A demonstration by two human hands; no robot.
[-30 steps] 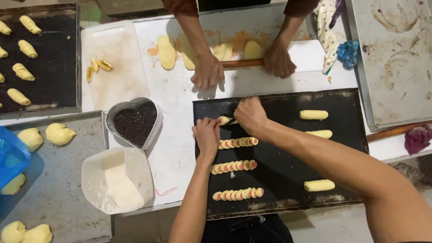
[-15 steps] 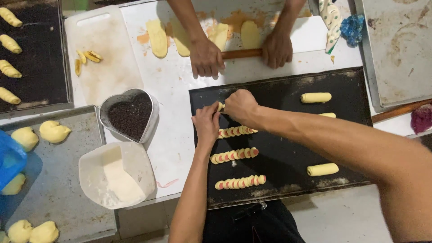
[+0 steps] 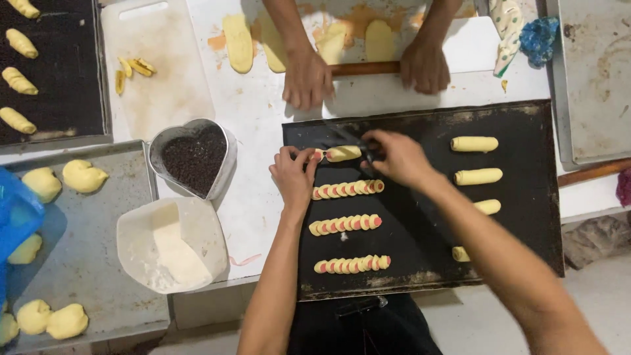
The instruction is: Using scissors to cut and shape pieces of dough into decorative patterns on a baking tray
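left hand: fingers pinched on the 9 o'clock end of the dough roll, pinning it to the black baking tray
right hand: closed around dark scissors, blades at the roll's 3 o'clock end
done: three snipped rolls, pink sausage showing, rowed at 6 o'clock of the hands
left: four uncut rolls stacked at 3 o'clock
progress: judged under halfway, fourth roll in hand
beyond: another person's hands on a rolling pin at 12 o'clock; heart-shaped tin and flour bowl at 9 o'clock

Yellow dough roll, black baking tray
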